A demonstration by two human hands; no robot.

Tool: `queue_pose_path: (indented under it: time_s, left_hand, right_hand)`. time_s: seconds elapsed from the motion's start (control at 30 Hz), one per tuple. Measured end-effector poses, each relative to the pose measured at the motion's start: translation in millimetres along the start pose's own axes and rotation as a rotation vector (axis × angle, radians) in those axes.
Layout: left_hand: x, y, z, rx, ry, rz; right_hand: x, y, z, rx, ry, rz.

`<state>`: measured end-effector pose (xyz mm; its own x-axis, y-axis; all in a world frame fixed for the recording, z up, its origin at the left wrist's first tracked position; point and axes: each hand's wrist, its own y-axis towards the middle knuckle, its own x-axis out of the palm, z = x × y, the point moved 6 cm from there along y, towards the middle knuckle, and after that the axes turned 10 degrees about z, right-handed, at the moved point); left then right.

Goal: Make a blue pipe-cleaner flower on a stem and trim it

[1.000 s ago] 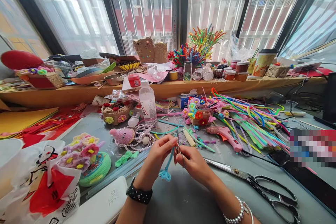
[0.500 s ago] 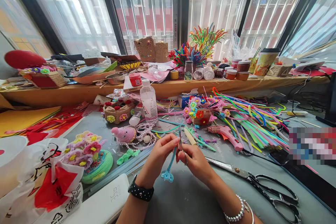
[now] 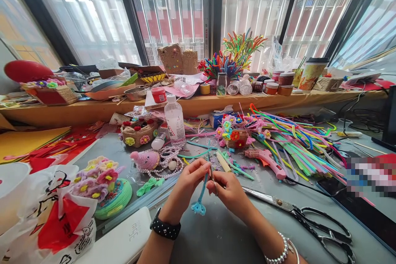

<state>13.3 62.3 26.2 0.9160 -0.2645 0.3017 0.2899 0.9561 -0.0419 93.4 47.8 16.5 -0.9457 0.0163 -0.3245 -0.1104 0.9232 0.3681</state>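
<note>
Between the fingertips of my left hand [image 3: 195,177] is a light-blue pipe cleaner [image 3: 202,189]. Its lower end is a looped blue flower shape that hangs below the fingers, and its upper end sticks up past them. My right hand [image 3: 227,187] grips small scissors [image 3: 213,178] by the finger loops, close against the left fingertips. The blades point up beside the pipe cleaner; whether they touch it I cannot make out. Beyond my hands lie a cream-coloured stick [image 3: 223,162] and green pipe-cleaner scraps [image 3: 239,166].
Large black-handled scissors [image 3: 298,210] and a pink glue gun [image 3: 267,161] lie right. Pipe cleaners [image 3: 297,154] are heaped behind. On the left are a green pot with fuzzy flowers [image 3: 116,200], a white power bank [image 3: 125,237] and a bead string [image 3: 171,161]. A bottle [image 3: 175,121] stands ahead.
My hands stay close together in nearly the same place. The small scissors have tilted a little, and the blue flower end has shifted slightly to the right.
</note>
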Motion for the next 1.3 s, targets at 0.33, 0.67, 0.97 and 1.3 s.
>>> queue_pose_path:
  time_s: [0.33,0.67,0.97,1.3]
  left_hand:
    - [1.8,0,1,0.022,0.037,0.047]
    - [-10.1,-16,46,0.898,1.534,0.656]
    - [9.8,-11,31,1.113,1.862,0.416]
    - [5.9,-14,34,1.109,1.798,0.481]
  right_hand:
    - [-2,2,5,0.017,0.016,0.071]
    - [-19,5,19,0.15,0.068,0.232]
    - [-14,5,15,0.126,0.038,0.17]
    - [-14,5,16,0.138,0.088,0.171]
